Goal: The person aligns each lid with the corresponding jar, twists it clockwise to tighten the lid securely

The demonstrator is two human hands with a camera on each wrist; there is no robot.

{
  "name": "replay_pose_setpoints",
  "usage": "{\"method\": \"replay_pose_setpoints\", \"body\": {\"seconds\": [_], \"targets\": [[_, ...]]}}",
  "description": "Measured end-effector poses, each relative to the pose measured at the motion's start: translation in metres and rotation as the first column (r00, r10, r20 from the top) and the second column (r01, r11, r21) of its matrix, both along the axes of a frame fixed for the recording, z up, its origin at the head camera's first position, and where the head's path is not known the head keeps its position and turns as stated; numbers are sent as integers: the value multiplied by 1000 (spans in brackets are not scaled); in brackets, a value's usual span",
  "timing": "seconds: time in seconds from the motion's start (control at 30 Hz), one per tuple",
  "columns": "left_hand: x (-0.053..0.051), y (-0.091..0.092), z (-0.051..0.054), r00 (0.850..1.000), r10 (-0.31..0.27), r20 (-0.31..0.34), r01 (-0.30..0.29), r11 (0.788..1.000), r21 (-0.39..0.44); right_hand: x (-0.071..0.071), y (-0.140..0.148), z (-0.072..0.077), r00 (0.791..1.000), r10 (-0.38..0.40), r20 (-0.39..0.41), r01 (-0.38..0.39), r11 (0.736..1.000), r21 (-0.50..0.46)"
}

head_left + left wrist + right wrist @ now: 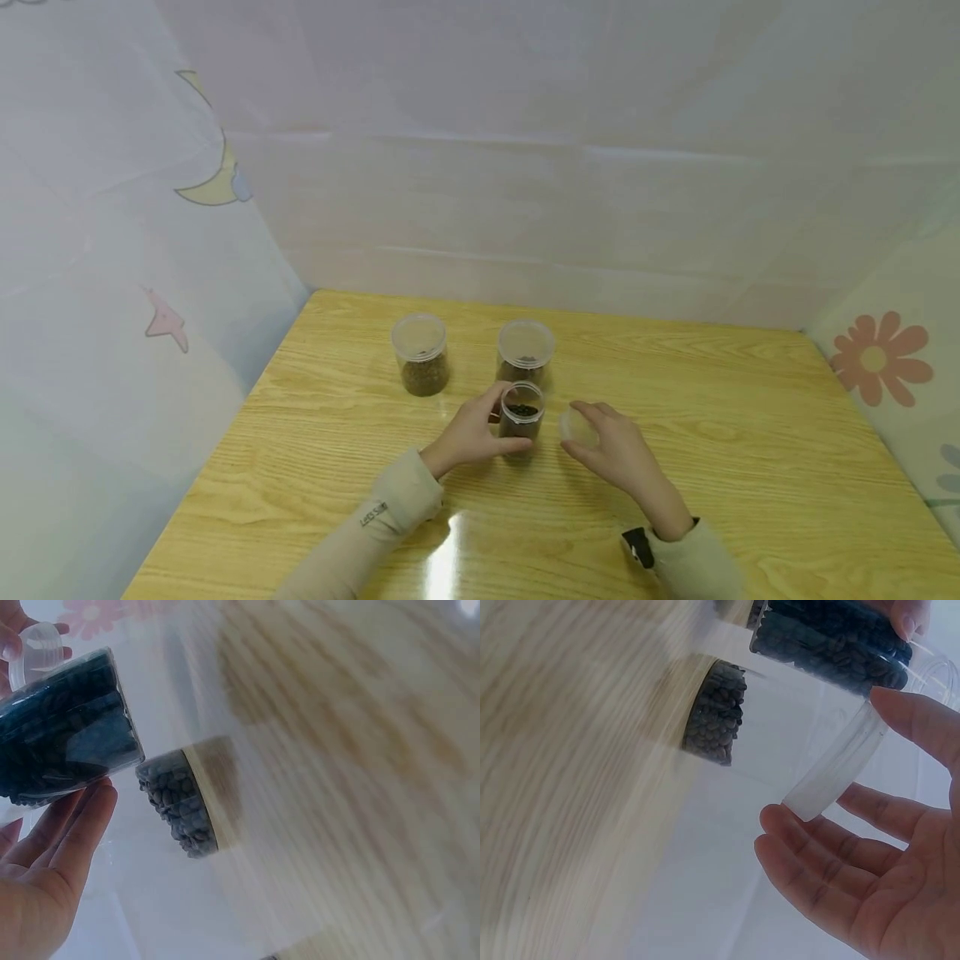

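My left hand (474, 432) grips a clear round jar (521, 425) holding dark beans that look like coffee beans. Its open rim shows at the top, and in the left wrist view the jar's base appears lifted off the table. Just right of it, apart from the rim, my right hand (617, 446) pinches a translucent round lid (836, 769) on edge between thumb and fingers. Directly behind the held jar stands a wider clear jar (525, 342) with dark beans, partly hidden by it. Another lidded jar (423, 375), about half full of brownish contents, stands to the left.
All of this is on a yellow wood-grain table (735, 417). A pale cloth backdrop (480, 208) rises behind the table's far edge, and printed cloth hangs along both sides.
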State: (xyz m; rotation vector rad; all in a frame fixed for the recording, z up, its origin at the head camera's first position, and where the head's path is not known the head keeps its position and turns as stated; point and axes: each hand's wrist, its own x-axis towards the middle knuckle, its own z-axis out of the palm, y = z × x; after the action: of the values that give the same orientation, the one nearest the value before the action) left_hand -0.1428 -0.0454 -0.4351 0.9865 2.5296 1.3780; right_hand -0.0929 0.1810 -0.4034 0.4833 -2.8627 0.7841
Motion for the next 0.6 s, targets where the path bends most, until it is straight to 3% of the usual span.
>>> {"method": "replay_pose_setpoints", "body": {"seconds": [0.33,0.6], "targets": [[1,-10,-1,1000,4,-21,-3,1000,27,-2,-7,-1,1000,9,8,-9,1000,-11],[2,-18,4,996,67,-58,-70,996,-55,-2,-11,2,999,8,33,-8,1000,-16]]}}
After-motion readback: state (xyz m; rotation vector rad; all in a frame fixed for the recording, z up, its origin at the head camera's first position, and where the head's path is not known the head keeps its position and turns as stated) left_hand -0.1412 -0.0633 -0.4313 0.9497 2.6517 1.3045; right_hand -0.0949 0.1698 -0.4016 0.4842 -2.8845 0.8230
